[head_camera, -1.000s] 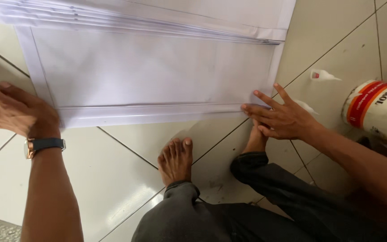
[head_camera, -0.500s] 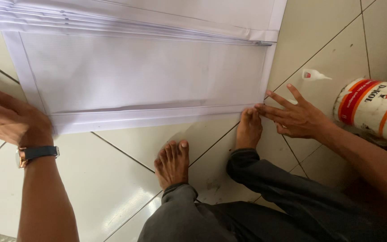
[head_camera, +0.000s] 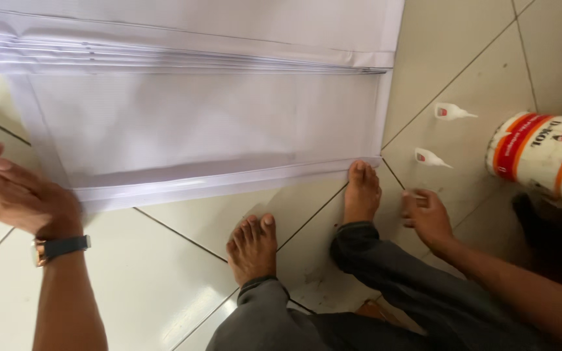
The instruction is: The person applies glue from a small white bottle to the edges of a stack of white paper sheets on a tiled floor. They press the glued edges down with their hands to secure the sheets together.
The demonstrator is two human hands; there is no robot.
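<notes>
The white sheets [head_camera: 203, 123] looked like thin, smooth plastic or coated paper with a soft sheen, folded edges catching light. The floor tiles [head_camera: 157, 286] were glossy glazed ceramic. Two small tubes [head_camera: 432, 156] appeared to be white plastic. The bucket [head_camera: 544, 156] seemed smooth plastic. The watch strap [head_camera: 63, 247] looked matt dark.

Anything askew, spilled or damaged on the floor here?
Nothing spilled or damaged. Two small glue bottles lie on their sides on the tiles beside the bucket, and the white sheets are stacked slightly fanned.
</notes>
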